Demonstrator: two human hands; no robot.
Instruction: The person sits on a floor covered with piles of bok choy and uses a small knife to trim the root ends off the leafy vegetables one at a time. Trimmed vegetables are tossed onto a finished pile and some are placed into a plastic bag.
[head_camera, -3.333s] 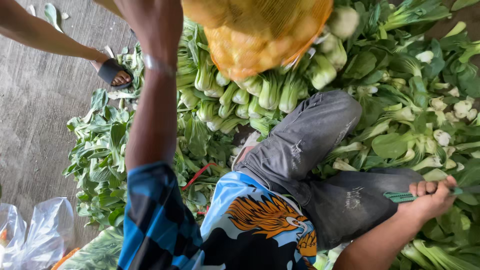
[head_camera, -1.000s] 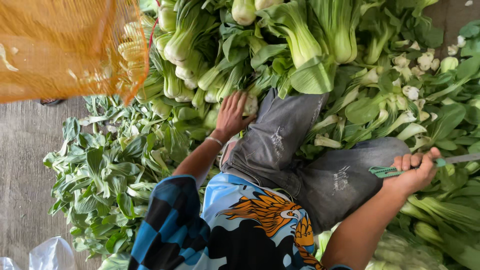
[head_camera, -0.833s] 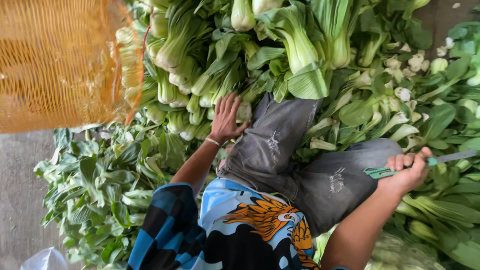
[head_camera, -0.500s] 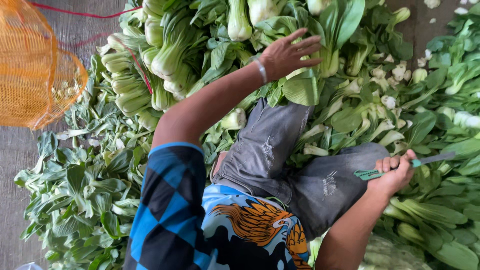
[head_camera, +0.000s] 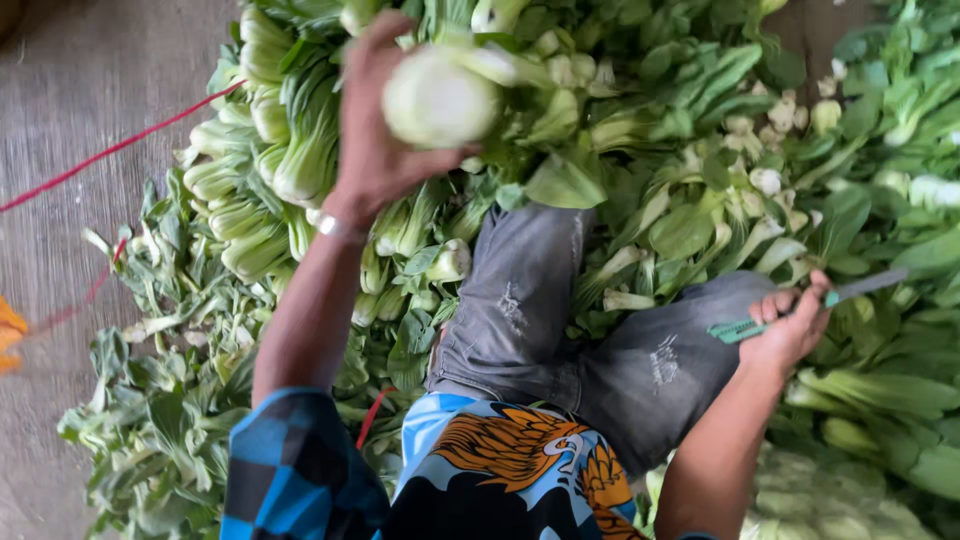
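While the left hand (head_camera: 375, 130) wraps a bok choy head (head_camera: 440, 98), cut base up for trimming, the right hand (head_camera: 790, 325) stays fisted on a green-handled knife (head_camera: 800, 305). Loose heaps (head_camera: 260, 190) lie around both.

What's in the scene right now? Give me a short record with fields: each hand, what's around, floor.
left hand: left hand raised, gripping a bok choy head by its pale base
right hand: right hand resting on the knee, closed on a knife with a green handle
surroundings: bok choy pile ahead and to the right; loose leaves on the left
floor: grey floor crossed by a red string
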